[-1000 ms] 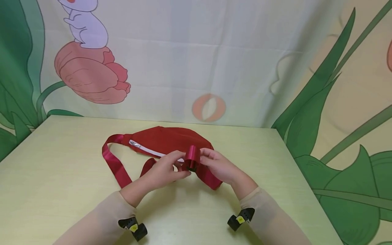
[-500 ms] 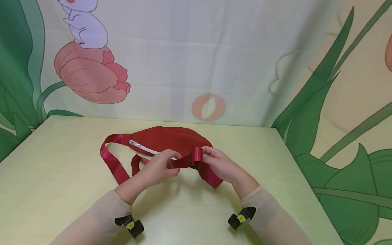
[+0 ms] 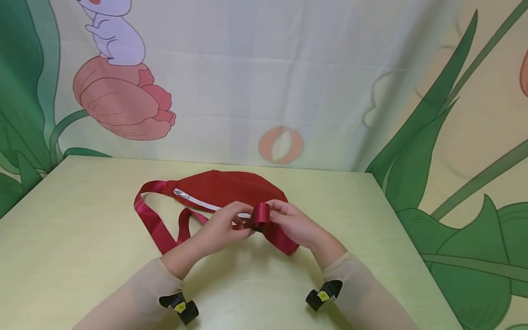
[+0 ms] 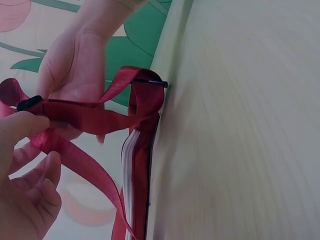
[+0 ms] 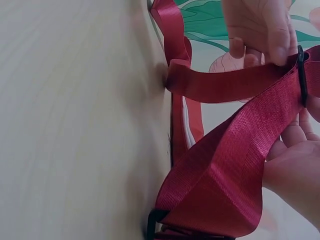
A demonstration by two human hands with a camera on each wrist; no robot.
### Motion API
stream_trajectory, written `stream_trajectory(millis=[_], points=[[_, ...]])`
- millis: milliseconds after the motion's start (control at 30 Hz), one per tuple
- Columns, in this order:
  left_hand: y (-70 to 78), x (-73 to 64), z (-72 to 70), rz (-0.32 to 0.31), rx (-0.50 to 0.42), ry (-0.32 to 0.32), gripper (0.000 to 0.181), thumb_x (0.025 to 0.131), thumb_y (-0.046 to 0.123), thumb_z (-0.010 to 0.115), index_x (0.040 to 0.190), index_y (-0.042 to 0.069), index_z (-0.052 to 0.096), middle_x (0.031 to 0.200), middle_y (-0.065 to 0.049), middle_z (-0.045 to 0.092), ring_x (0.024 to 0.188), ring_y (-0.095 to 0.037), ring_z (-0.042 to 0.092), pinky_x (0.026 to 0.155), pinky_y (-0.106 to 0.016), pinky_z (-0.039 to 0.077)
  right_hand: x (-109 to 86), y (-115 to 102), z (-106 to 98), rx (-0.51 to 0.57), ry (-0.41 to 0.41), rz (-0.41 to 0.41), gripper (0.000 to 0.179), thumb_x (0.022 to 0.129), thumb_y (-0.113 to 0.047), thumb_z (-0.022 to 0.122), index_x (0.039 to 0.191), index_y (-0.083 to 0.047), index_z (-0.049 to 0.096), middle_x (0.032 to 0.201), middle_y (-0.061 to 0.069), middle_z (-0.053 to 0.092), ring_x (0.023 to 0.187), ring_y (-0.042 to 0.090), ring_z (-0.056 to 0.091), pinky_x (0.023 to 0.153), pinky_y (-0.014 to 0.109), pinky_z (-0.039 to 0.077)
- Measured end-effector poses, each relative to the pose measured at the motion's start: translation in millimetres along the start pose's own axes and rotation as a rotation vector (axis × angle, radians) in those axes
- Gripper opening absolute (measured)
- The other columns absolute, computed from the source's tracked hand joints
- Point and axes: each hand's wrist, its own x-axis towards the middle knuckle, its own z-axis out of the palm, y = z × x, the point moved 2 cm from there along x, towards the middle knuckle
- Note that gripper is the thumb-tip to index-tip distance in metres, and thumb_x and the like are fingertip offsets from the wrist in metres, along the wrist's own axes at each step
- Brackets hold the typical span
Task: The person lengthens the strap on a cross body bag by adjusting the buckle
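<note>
A red waist bag (image 3: 231,185) lies on the table with its white zipper (image 3: 198,200) facing the person. Its shiny red strap (image 3: 152,222) curves out to the left and comes back to the hands. Above the bag's right front, the strap folds into a small upright loop (image 3: 261,214) at a black slider buckle (image 5: 302,75). My left hand (image 3: 224,228) pinches the strap just left of this slider. From the right, my right hand (image 3: 296,225) holds the strap by the slider, its fingers partly hidden behind the webbing. Another black buckle (image 5: 156,221) hangs lower on the strap.
The pale yellow table (image 3: 103,275) extends around the bag to both sides. Behind it hangs a printed cloth backdrop (image 3: 222,91). Black wrist cameras (image 3: 181,308) are fastened over both beige sleeves (image 3: 367,293).
My left hand drew leftward along the strap, then came back right to the slider. The loop stands slightly lower than a second ago. My right hand stays nearly in place; the bag lies still.
</note>
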Motion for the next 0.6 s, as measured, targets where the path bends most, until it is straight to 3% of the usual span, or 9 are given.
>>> stream_trajectory(millis=[167,267,433,600], points=[[-5.8,-1.0,-3.8,-0.04,0.087,0.015,0.036,0.077,0.007,0.075,0.109,0.007,0.06,0.1,-0.002,0.057,0.07,-0.011,0.055,0.064,-0.024,0.05,-0.5,0.4,-3.3,-0.003,0.009,-0.004,0.021,0.098,-0.012,0.045,0.115,-0.002,0.051,0.106,0.007,0.058,0.104,0.024,0.053,0.091,0.036,0.041],[-6.5,-0.5,-3.1,-0.049,0.083,0.012,0.039,0.077,0.008,0.076,0.112,0.007,0.059,0.1,-0.004,0.057,0.068,-0.01,0.055,0.063,-0.024,0.05,0.1,1.0,-3.8,0.0,0.011,-0.012,0.02,0.097,-0.01,0.044,0.114,-0.002,0.051,0.105,0.006,0.058,0.104,0.023,0.052,0.091,0.035,0.04],[-0.5,1.5,1.3,0.015,0.059,-0.009,0.043,0.076,0.011,0.077,0.116,0.01,0.059,0.104,-0.004,0.059,0.076,-0.015,0.058,0.067,-0.025,0.051,2.0,1.9,-1.9,-0.003,-0.022,-0.037,0.02,0.097,-0.011,0.046,0.114,-0.001,0.051,0.106,0.004,0.058,0.105,0.021,0.052,0.093,0.035,0.039],[0.2,0.5,-0.5,0.034,0.091,0.015,0.032,0.076,0.009,0.077,0.105,0.01,0.063,0.101,-0.003,0.059,0.076,-0.017,0.058,0.067,-0.028,0.051,2.6,2.6,-1.5,-0.004,-0.027,-0.034,0.021,0.097,-0.01,0.046,0.114,0.0,0.051,0.104,0.004,0.058,0.104,0.021,0.052,0.092,0.034,0.04]])
